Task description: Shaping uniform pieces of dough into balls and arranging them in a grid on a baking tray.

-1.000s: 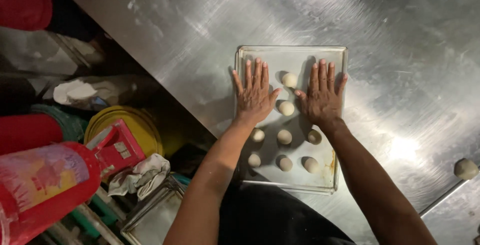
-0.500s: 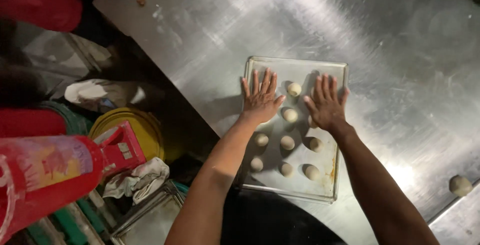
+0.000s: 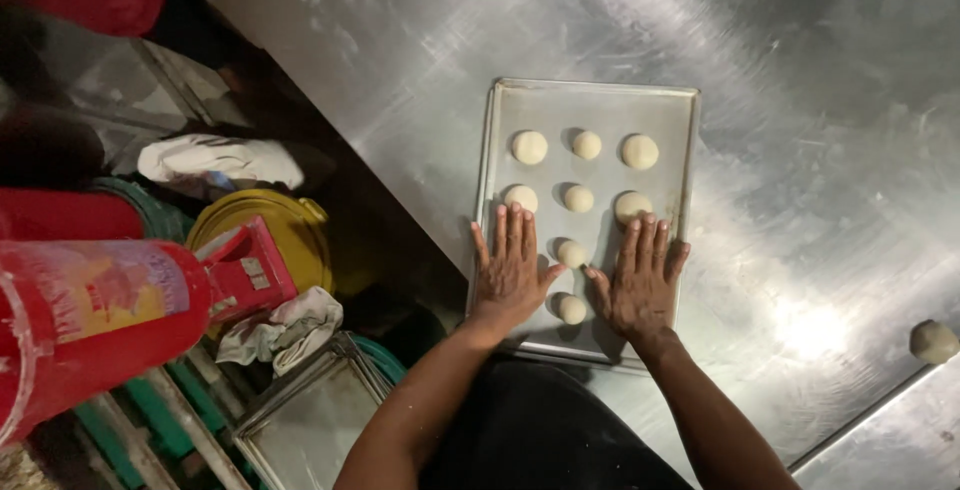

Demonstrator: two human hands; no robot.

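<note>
Dough balls point(image 3: 579, 199) sit in rows on a metal tray point(image 3: 594, 96) on the steel desk point(image 3: 820, 150). Head view: eight show, already rounded. Left hand point(image 3: 512, 272) and right hand point(image 3: 640, 285) lie flat and open, pressing the tray's near rows, gripping nothing. One dough lump point(image 3: 934, 341) waits apart, off the tray.

Tray point(image 3: 590, 100): dull silver. Dough balls point(image 3: 529, 147): pale cream. Desk point(image 3: 800, 150): brushed grey steel. Bucket point(image 3: 265, 230): yellow. Jug point(image 3: 90, 320): red, yellow-and-pink label. Cloth point(image 3: 285, 325): off-white.
</note>
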